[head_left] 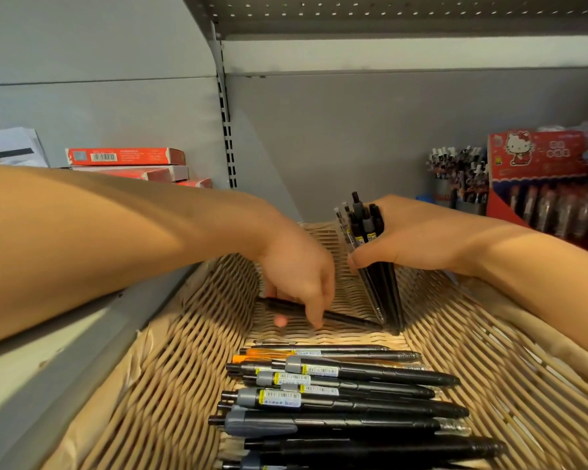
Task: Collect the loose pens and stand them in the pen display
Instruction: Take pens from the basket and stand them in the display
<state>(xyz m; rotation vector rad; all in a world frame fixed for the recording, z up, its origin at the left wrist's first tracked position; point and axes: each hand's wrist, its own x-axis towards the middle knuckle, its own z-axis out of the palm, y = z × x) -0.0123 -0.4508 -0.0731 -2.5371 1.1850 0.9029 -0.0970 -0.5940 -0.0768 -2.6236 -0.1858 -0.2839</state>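
Woven tan strips make up the basket (489, 385), which sits on a grey shelf (65, 351). Inside it, near the front, lies a pile of loose pens (336, 398) — most are black with grey tops and small yellow stickers, and one is orange. They lie side by side, touching.

The left hand (297, 286) reaches down into the back of the basket. Its fingers are curled round one black pen (347, 317) that lies flat on the basket floor, apart from the pile.

The right hand (411, 237) holds a bunch of black pens (370, 252). The fingers and thumb wrap round the bunch, so the hand is closed tight on it. The bunch stands almost upright, tips down, and the tips touch the basket floor just beside the end of the single pen.

Behind, on the left, red boxes (124, 157) are stacked. On the right stands a red cartoon-cat display box (537, 154) with pens in it — beside it, grey cups (455, 188) full of more pens.
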